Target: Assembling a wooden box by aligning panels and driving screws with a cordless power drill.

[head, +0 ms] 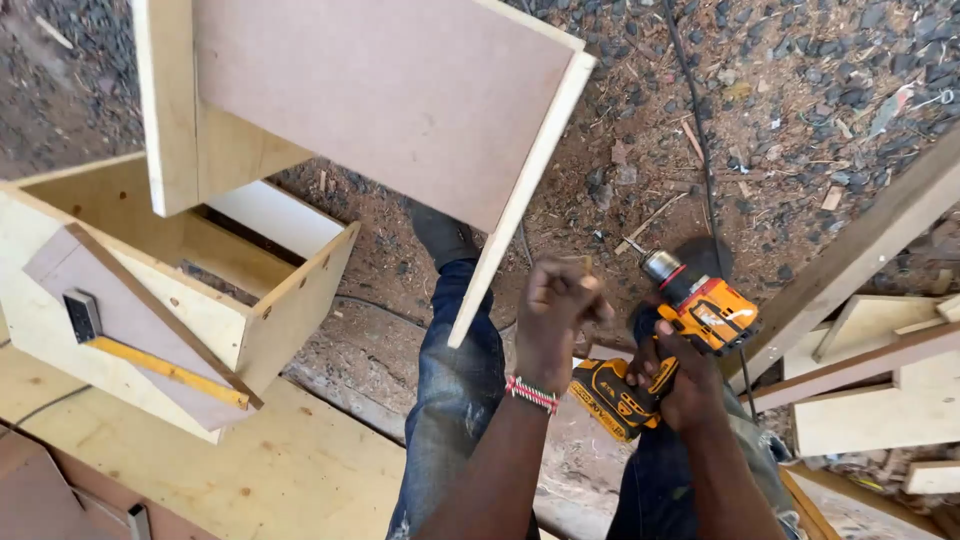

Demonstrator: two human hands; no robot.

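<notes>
orange and black, the drill (672,335) sits in the right hand (680,380), whose grip is wrapped tight round the handle, battery end down toward the knees. its long axis runs up and left, so the bit (634,246) points at the ground just right of the panel (400,100). the left hand (556,312) is closed in a loose fist just beside the chuck, fingertips pinched on something small and pale that i cannot make out; it touches neither drill nor panel as far as shows. the panel lies up and left of both hands, its pale edge (520,200) slanting down to a corner near the left wrist, so the left hand is the nearer one. a bead bracelet (532,393) rings that wrist. further left an open wooden box (190,290) rests on a plywood table (270,470), with a square (150,345) lying against its face. loose boards (870,390) lean at the right, and a cable (700,130) trails over the gravel ground (800,90).
</notes>
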